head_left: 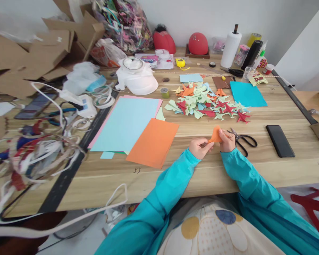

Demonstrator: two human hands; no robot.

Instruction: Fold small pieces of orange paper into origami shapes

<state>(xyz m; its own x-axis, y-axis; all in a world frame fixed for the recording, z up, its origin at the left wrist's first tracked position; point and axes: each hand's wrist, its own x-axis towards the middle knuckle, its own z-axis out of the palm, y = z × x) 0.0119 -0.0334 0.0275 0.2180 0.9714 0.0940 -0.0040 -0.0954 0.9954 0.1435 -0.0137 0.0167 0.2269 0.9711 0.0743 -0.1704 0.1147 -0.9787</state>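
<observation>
A small folded piece of orange paper [215, 135] is held up between my two hands, just above the wooden table. My left hand [199, 147] pinches its lower left corner. On its right edge, the thumb and fingers of my right hand [227, 141] are closed. Black-handled scissors [245, 139] lie beside my right hand, their blades partly behind it. Beyond my hands spreads a heap of folded paper cranes [199, 101] in pale green, red, orange and blue. To the left, orange sheets [152, 143] overlap a stack of light blue and pink sheets [124, 122].
A black phone [280, 141] lies to the right. Turquoise paper [248, 94] rests behind the cranes. Farther back are a yellow tape measure [180, 63], a white roll [230, 49] and red pincushions [198, 43]. Tangled cords and ribbons [39, 152] cover the left side, near cardboard boxes [53, 46].
</observation>
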